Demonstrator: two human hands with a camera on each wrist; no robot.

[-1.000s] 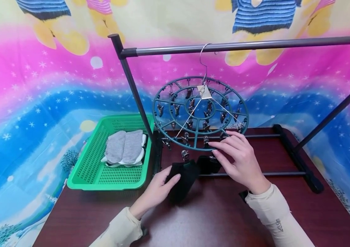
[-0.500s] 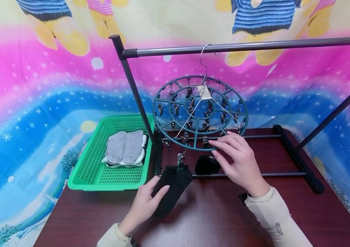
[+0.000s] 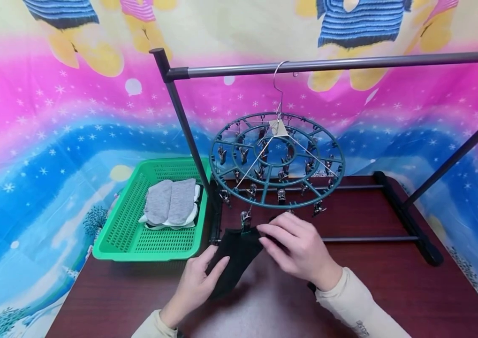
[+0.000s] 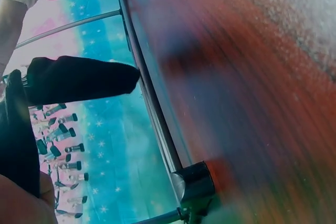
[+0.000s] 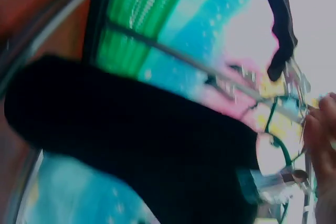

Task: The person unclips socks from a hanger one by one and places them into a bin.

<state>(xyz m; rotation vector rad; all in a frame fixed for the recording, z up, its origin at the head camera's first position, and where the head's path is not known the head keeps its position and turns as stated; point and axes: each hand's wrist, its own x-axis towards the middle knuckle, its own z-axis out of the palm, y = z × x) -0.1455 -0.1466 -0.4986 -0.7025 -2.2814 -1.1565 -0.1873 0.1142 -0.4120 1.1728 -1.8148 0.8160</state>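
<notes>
A black sock (image 3: 235, 256) hangs by a metal clip (image 3: 245, 220) from the round dark-green clip hanger (image 3: 266, 188). My left hand (image 3: 194, 281) pinches this sock along its left side between thumb and fingers and keeps it slanted. The right hand (image 3: 299, 249) has its thumb and index fingertips, slightly parted, right at the sock's upper right corner. A second black sock (image 5: 131, 124) hangs close to the right wrist camera; in the head view the right hand mostly covers it. The left wrist view also has this hanging sock (image 4: 79, 80), beyond the sock in the left hand.
The hanger hooks over the grey rail of a rack (image 3: 348, 63) and carries several more metal clips. A green basket (image 3: 150, 251) on the left holds folded grey socks (image 3: 170, 201). The dark red table (image 3: 264, 310) lies below; a patterned cloth (image 3: 53, 188) hangs behind.
My left hand has drawn the black sock left and toward me. The right hand has left the second sock's clip and moved left and down to the first; the hanger has swung slightly.
</notes>
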